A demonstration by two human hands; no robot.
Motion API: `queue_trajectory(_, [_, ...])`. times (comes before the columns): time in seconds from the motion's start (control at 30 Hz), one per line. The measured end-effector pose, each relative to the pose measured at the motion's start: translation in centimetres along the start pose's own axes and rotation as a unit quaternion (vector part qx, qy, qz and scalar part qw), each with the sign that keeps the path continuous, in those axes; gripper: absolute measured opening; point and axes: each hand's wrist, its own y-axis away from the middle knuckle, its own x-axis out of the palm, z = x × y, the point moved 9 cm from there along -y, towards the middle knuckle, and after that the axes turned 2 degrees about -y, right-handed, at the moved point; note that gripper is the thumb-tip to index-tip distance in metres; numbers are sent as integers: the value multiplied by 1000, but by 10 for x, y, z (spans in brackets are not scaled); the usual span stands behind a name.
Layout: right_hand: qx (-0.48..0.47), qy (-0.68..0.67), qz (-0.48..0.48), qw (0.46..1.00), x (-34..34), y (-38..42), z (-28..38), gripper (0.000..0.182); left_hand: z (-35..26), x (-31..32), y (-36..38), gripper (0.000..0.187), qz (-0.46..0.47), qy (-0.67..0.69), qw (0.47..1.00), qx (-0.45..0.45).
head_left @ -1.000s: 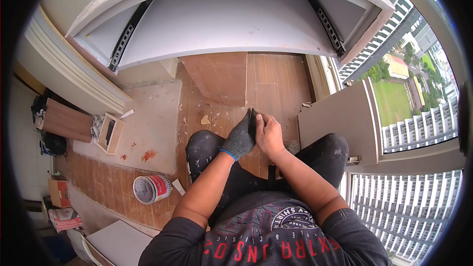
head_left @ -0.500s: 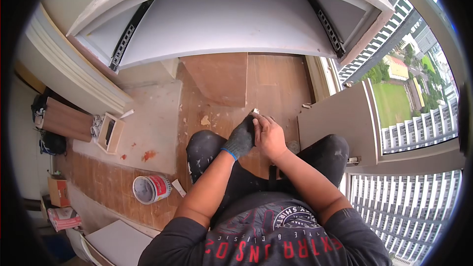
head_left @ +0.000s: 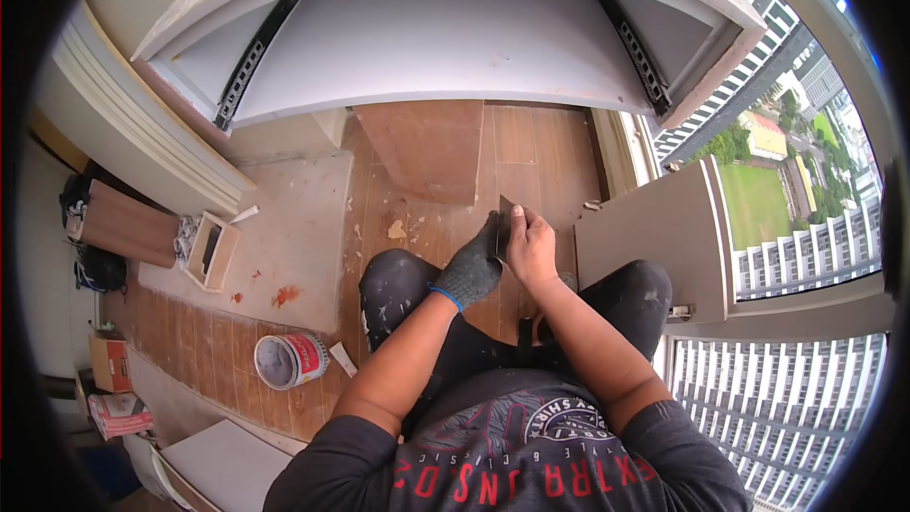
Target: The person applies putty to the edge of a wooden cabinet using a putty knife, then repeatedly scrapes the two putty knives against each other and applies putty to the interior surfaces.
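Observation:
In front of my knees, my two hands are close together. A dark grey glove with a blue cuff covers my left hand (head_left: 471, 264), its fingers closed along the left side of a thin, dark, flat piece (head_left: 503, 216). My bare right hand (head_left: 531, 246) grips the same piece from the right, thumb on top. The piece stands up between the hands; its lower part is hidden, and I cannot make out its exact kind.
Above and ahead is a pale cabinet opening (head_left: 417, 47) with black drawer runners (head_left: 251, 62). A brown board (head_left: 427, 152) stands below. On the floor at left is a paint can (head_left: 289, 361); a wooden box (head_left: 210, 254) lies farther off. A panel (head_left: 654, 232) leans by the window.
My right hand has shifted slightly right and turned its thumb upward. The dark flat piece now shows between my hands, where earlier only a small bright bit showed at my fingertips.

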Motion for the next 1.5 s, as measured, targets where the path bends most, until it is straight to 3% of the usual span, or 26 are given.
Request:
queue_trajectory(0.1, [31,-17,-5,999,-10,0,-3,37,-10,-7,1,76,32,107,992,-56])
queue_trajectory(0.23, [-98,28,-7,995,-19,6,28,32,-22,-28,-1,69,26,343,921,-183])
queue_trajectory(0.27, [-155,38,5,987,-13,14,41,31,-15,-21,-8,65,44,211,969,-124])
queue_trajectory(0.33, [-270,89,-10,959,2,33,52,28,3,5,-15,60,68,8,997,-25])
queue_trajectory(0.37, [-242,86,-14,966,3,29,50,27,2,11,-16,57,67,-57,996,13])
queue_trajectory(0.47, [-157,61,-24,985,4,16,47,27,-6,1,-8,56,25,-32,998,38])
queue_trajectory(0.63, [-121,49,-33,991,3,5,32,31,-13,-13,-7,61,-28,52,997,49])
queue_trajectory(0.7, [-82,47,-32,995,0,-3,17,34,-28,-6,5,59,38,31,999,-15])
queue_trajectory(0.77, [-25,37,-22,999,-6,-20,-7,37,-38,-13,6,58,25,78,996,-46])
queue_trajectory(0.8, [15,24,-9,1000,-9,-25,-14,40,-38,-21,4,58,-25,138,989,-46])
queue_trajectory(0.83, [-7,19,-27,999,-14,-26,-10,40,-36,-28,4,58,-73,198,976,-48])
queue_trajectory(0.9, [-49,10,-61,997,-27,-24,2,39,-7,-25,-2,51,-63,327,931,-150])
queue_trajectory(1.0, [-153,43,9,987,-14,10,49,33,-10,-40,-1,46,-36,366,901,-230])
queue_trajectory(1.07, [-208,53,20,976,5,27,55,32,25,5,-13,45,-58,553,822,-119])
queue_trajectory(1.1, [-228,62,5,972,11,31,58,32,19,0,-12,44,-43,518,847,-112])
queue_trajectory(1.13, [-186,55,12,981,15,25,49,32,10,-8,-11,43,-28,481,870,-104])
queue_trajectory(1.23, [-130,33,33,990,15,19,44,32,13,-11,-8,42,-49,202,977,-38])
queue_trajectory(1.27, [-125,23,26,992,16,19,41,32,21,-1,-10,44,-44,407,911,-51])
queue_trajectory(1.3, [-124,23,16,992,13,14,39,33,21,7,-16,47,-36,593,802,-58])
queue_trajectory(1.33, [-119,23,8,993,12,13,35,34,20,17,-17,49,-25,752,655,-66])
queue_trajectory(1.37, [-112,22,1,993,12,13,28,34,24,13,-10,51,-51,594,801,-52])
queue_trajectory(1.4, [-101,35,-16,994,12,7,14,35,3,-10,-3,53,-75,406,910,-36])
queue_trajectory(1.43, [-90,47,-34,994,8,-5,-3,36,-23,-32,4,54,-94,197,976,-18])
queue_trajectory(1.47, [-79,59,-54,994,0,-16,-16,38,-48,-36,10,53,-65,184,981,-15])
queue_trajectory(1.5, [-12,31,-73,997,-16,-26,-28,42,-38,-35,10,51,-71,259,963,-34])
